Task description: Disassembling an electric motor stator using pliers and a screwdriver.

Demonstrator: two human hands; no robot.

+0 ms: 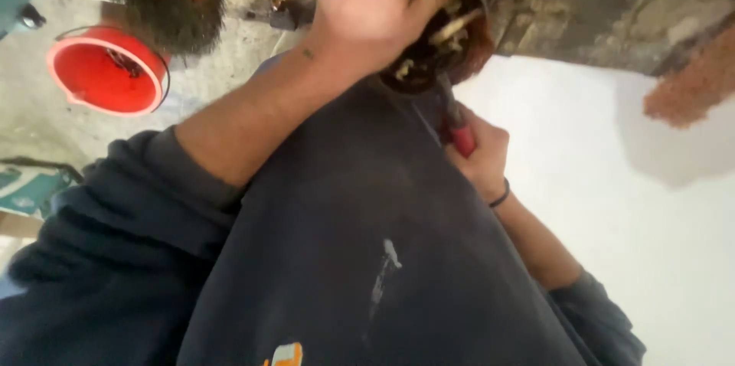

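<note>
Overhead, head view: left hand (pixel 375 10) gripping round wall box (pixel 440 48) full of stiff wires, far centre, fingers curling over rim. Right hand (pixel 478 155) closing around red-handled tool (pixel 458 132), tip probing box. Wires likely springy, brittle plaster crumbling; hold tool by handle. Red bucket (pixel 103 71) sitting far left.
</note>
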